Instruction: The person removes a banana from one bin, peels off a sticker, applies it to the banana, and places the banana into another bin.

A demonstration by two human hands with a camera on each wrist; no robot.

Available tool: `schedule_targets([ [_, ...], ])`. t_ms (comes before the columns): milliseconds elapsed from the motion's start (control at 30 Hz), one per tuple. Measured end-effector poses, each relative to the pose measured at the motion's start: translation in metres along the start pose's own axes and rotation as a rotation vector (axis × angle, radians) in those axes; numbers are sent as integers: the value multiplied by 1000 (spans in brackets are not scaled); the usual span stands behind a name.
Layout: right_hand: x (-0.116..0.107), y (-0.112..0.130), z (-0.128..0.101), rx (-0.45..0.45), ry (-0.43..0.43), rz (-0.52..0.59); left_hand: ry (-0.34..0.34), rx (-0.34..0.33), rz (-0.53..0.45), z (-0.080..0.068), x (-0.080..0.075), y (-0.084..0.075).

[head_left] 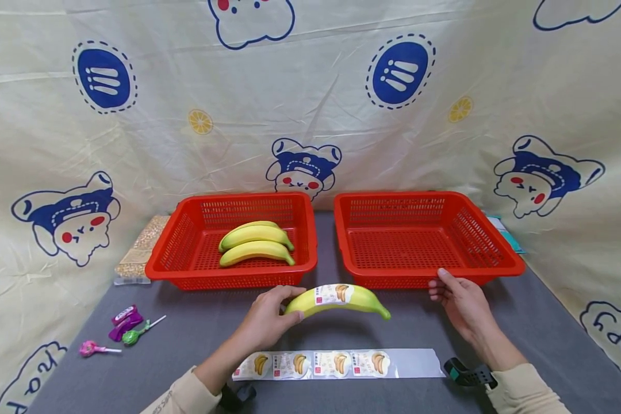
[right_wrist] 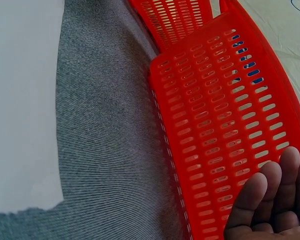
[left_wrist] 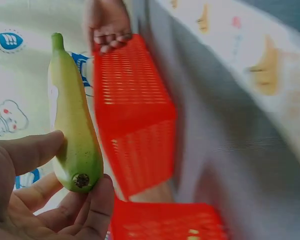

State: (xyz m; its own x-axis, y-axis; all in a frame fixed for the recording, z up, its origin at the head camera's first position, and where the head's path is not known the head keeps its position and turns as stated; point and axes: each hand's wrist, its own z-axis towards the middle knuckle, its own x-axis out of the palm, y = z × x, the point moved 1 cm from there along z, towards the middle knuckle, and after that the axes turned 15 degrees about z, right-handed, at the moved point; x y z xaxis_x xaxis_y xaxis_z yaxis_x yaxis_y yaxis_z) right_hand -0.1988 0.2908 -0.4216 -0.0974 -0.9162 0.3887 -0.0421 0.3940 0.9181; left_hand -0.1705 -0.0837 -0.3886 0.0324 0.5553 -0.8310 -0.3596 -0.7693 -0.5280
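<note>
My left hand [head_left: 271, 316] grips a yellow-green banana [head_left: 364, 299] by one end, thumb and fingers on either side of it. A white sticker [head_left: 333, 294] with banana pictures lies along the banana's upper side. The banana is held above the table, in front of the two red baskets. In the left wrist view its dark blunt end [left_wrist: 81, 180] faces the camera. At the front rim of the right red basket [head_left: 352, 253], my right hand [head_left: 466, 305] has loosely curled fingers and holds nothing visible; contact with the rim is unclear.
Several bananas [head_left: 256, 251] lie in the left red basket [head_left: 160, 261]. A strip of banana stickers [head_left: 414, 363] lies near the front. Lollipops [head_left: 89, 348] and purple-wrapped sweets [head_left: 126, 322] are at left. A bag of grain [head_left: 140, 253] stands beside the left basket. Patterned cloth hangs behind.
</note>
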Motion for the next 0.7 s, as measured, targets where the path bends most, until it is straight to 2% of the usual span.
schedule_targets([
  [167, 0, 0, 1, 1, -12, -6, -18, 45, -51, 20, -14, -29],
  [300, 1, 1, 1, 14, -30, -12, 15, 51, -53, 43, -17, -52],
  [500, 2, 2, -1, 44, -36, -1, 65, 33, -9, 79, -5, -77],
  [700, 1, 1, 0, 33, -35, 0, 80, -5, 82, 117, 13, -94],
])
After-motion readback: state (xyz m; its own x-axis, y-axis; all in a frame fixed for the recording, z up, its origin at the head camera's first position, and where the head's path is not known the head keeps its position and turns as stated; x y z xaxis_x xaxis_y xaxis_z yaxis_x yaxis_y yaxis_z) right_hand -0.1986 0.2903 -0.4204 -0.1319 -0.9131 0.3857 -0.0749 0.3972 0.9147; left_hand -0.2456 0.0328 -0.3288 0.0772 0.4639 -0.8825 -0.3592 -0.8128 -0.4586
